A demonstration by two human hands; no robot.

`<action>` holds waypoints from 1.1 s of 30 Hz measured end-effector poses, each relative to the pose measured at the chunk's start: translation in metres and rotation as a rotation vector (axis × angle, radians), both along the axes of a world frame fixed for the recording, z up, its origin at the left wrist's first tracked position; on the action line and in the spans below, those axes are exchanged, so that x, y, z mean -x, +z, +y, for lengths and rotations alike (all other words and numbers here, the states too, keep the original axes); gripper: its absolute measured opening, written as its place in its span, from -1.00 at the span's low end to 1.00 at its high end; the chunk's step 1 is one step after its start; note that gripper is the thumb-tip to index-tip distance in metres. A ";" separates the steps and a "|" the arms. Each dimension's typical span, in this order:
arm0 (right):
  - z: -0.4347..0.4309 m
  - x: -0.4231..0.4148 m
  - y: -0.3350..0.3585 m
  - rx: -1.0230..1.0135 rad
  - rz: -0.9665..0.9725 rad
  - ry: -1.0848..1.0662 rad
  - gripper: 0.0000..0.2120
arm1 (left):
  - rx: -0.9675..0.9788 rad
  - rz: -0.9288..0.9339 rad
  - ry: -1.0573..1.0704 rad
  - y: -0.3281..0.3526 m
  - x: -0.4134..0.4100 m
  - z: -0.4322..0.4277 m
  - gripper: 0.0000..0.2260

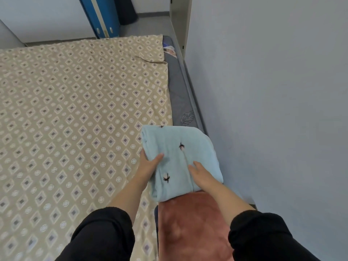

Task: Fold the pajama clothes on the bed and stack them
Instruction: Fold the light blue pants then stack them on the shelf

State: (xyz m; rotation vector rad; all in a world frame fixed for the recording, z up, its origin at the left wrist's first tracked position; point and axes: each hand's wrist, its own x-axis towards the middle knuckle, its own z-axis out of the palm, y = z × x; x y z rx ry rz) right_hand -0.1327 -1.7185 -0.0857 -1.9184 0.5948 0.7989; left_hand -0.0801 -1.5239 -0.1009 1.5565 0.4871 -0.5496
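Black sleeves [101,234] fill my lower view. I note the left hand [148,166] gripping the folded blue pajama [197,144] at its left edge, thumb on top and fingers hidden beneath. The right hand [200,175] lies on it with fingers extended. It overlaps a pink garment [188,223], cut off below, at the bed [75,110] edge.

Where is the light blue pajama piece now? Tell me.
Head view, right of centre: the light blue pajama piece is at the right edge of the bed, overlapping the pink garment; the left hand grips its left side, the right hand rests on top.
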 end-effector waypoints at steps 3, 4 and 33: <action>0.006 0.003 -0.003 -0.043 0.013 -0.034 -0.39 | -0.100 -0.005 -0.086 0.005 0.006 -0.008 -0.08; 0.006 0.004 -0.002 -0.032 -0.005 -0.057 -0.41 | -0.088 0.006 -0.064 0.008 0.005 -0.012 -0.11; 0.005 0.025 -0.029 0.406 -0.123 0.390 -0.45 | -0.676 -0.080 -0.429 -0.025 0.024 -0.014 -0.24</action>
